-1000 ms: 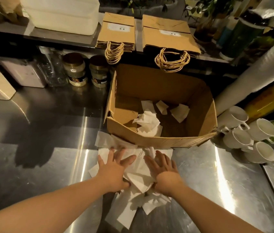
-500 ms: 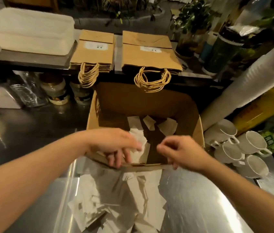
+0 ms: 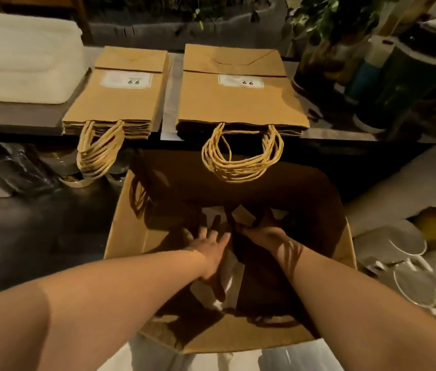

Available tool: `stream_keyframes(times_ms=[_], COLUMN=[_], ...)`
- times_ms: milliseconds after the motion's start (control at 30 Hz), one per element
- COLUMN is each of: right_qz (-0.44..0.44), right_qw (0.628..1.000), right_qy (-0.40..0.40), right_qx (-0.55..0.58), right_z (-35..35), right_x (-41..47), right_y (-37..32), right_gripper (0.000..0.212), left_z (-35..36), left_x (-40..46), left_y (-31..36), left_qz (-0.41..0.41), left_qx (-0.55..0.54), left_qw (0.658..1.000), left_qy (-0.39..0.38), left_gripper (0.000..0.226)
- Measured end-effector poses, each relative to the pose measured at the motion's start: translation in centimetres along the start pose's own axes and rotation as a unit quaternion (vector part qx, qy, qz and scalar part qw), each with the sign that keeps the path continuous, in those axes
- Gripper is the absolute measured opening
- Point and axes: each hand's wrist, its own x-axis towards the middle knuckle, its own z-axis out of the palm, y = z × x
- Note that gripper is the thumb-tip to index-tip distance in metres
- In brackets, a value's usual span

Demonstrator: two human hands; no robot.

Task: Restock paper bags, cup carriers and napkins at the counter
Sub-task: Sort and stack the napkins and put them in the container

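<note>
Napkins (image 3: pixel 229 274) lie loose inside the cardboard box (image 3: pixel 131 236) at frame centre. Left hand (image 3: pixel 209 245) rests on them, fingers spread; right hand (image 3: pixel 265 234) deep in shadow, grip unclear. Above, on a shelf (image 3: pixel 10 116), two paper bag stacks (image 3: pixel 120 97) (image 3: pixel 241 100), labels reading "66". Cups (image 3: pixel 409 282) right, on the surface.
</note>
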Motion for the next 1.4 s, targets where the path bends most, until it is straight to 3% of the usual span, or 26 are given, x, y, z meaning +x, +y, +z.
stream_keyframes(times_ms=[100, 200, 300, 367, 433, 533, 633, 700, 800, 867, 967, 1133, 1300, 1400], right_qz=[-0.005, -0.056, -0.016, -0.011, 0.018, 0.014, 0.021, 0.026, 0.014, -0.001, -0.08, -0.221, -0.259, -0.258], right_qw=[0.999, 0.994, 0.999, 1.0, 1.0, 0.999, 0.994, 0.99, 0.977, 0.972, 0.977, 0.96, 0.948, 0.952], right_qy=[-0.007, 0.019, 0.035, 0.019, -0.002, -0.028, -0.084, -0.093, -0.087, -0.052, -0.027, -0.053, -0.143, -0.153], right_qx=[-0.045, -0.087, 0.019, 0.003, 0.017, 0.009, 0.07, 0.104, 0.196, 0.227, 0.197, 0.165, 0.118, 0.061], right_z=[1.3, 2.5, 3.2, 2.6, 1.8, 1.7, 1.4, 0.4, -0.6, -1.3, -2.5, -4.1, -3.6, -2.7], right_x=[1.7, 2.3, 1.7, 0.4, -1.2, -2.2, -3.1, -4.1, -7.1, -9.9, -14.9, -24.2, -29.1, -30.4], right_y=[0.4, 0.5, -0.5, -1.5, -1.6, -1.2, -1.3, -1.5, -2.6, -3.6, -4.5, -3.6, 0.1, 2.4], right_gripper=[0.089, 0.053, 0.022, 0.026, 0.038, 0.039, 0.037, 0.032, 0.007, 0.013, 0.026, 0.012, 0.013, 0.011], left_z=[0.6, 0.6, 0.2, -0.2, -0.2, 0.5, 0.0, -1.3, -3.4, -4.3, -4.9, -3.6, 2.2, 6.3], left_x=[1.8, 2.8, 3.6, 3.6, 3.6, 3.7, 2.3, 0.1, -3.8, -7.2, -13.5, -23.5, -29.7, -30.6], left_y=[0.4, 0.3, 0.1, 0.4, 1.2, 1.7, 1.1, 0.6, -0.5, -1.2, -1.6, -0.7, 0.5, 1.0], left_qz=[0.006, 0.009, -0.001, -0.007, -0.009, -0.015, -0.011, -0.005, 0.009, 0.042, 0.08, 0.107, 0.095, 0.078], left_qx=[0.038, -0.015, -0.053, -0.073, -0.097, -0.171, -0.182, -0.228, -0.276, -0.3, -0.317, -0.316, -0.392, -0.409], left_qw=[0.999, 0.999, 0.998, 0.995, 0.989, 0.974, 0.975, 0.968, 0.957, 0.946, 0.931, 0.923, 0.898, 0.896], left_qy=[0.021, 0.028, 0.045, 0.07, 0.11, 0.146, 0.129, 0.105, 0.09, 0.115, 0.162, 0.194, 0.175, 0.153], left_gripper=[0.1, 0.085, 0.054, 0.031, 0.022, 0.03, 0.021, 0.035, 0.063, 0.064, 0.052, 0.062, 0.08, 0.074])
